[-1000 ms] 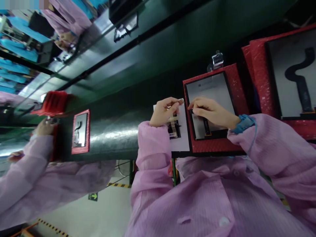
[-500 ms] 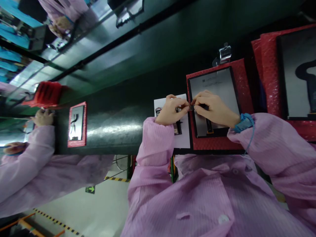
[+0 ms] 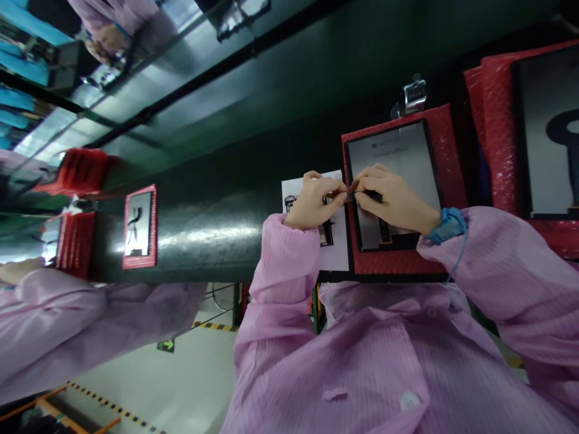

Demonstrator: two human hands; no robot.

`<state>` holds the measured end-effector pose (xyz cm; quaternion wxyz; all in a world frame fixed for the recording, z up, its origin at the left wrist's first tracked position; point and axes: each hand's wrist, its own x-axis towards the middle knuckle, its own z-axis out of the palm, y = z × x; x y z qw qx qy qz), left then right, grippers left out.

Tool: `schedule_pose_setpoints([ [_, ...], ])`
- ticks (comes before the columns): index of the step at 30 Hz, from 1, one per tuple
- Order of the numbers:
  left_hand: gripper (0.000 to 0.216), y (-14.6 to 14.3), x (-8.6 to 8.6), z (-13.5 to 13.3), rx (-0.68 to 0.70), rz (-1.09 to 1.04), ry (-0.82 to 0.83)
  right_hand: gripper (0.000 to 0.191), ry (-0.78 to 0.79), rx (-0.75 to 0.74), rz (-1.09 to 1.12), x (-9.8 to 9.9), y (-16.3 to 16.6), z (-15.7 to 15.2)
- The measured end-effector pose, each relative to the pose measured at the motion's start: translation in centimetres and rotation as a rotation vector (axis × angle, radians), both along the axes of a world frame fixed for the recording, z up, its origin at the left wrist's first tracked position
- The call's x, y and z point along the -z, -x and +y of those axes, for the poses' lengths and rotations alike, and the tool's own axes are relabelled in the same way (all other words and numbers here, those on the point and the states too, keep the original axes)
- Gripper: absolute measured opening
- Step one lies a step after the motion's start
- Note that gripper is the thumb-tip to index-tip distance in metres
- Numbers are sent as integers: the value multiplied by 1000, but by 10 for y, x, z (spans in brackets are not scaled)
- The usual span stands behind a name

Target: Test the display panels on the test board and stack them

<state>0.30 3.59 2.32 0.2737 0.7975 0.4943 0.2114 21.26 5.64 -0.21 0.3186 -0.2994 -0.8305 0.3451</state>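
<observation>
My left hand (image 3: 315, 202) and my right hand (image 3: 389, 198) meet fingertip to fingertip, both closed in a pinch. Between the fingertips is a small dark piece (image 3: 351, 196), mostly hidden and too small to identify. Under my right hand lies a grey display panel (image 3: 409, 144) with a black border and printed marks, on a red bubble-wrap sheet (image 3: 447, 157). A dark strip with an orange end (image 3: 384, 232) shows on the panel below that hand. Beneath my left hand is a white sheet (image 3: 335, 259) with dark printed pictures, partly covered.
Another panel (image 3: 538, 150) on red bubble wrap (image 3: 495, 132) lies at right. A shiny metal object (image 3: 415, 96) sits behind my panel. Further left on the dark bench (image 3: 217, 223) is a smaller wrapped panel (image 3: 139, 229). A co-worker's sleeve (image 3: 58, 307) and red wrap (image 3: 78, 244) are at far left.
The co-worker's hand at far left has drawn back toward the left edge, and red wrap now shows there. My hands hold nearly the same pose.
</observation>
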Motion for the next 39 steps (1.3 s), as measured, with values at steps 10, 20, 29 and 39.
schedule_pose_setpoints([
  [10, 19, 4, -1, -1, -6, -20, -2, 22, 62, -37, 10, 4, -3, 3],
  [20, 12, 8, -1, -2, -30, -57, -12, 25, 50, -67, 26, 1, -4, 3],
  [29, 14, 5, 0, -22, -217, -30, -316, 37, -5, 15, 35, 1, -1, -7],
  [39, 35, -24, 66, -141, -720, 250, -424, 36, -55, 386, 174, -8, -18, -6],
])
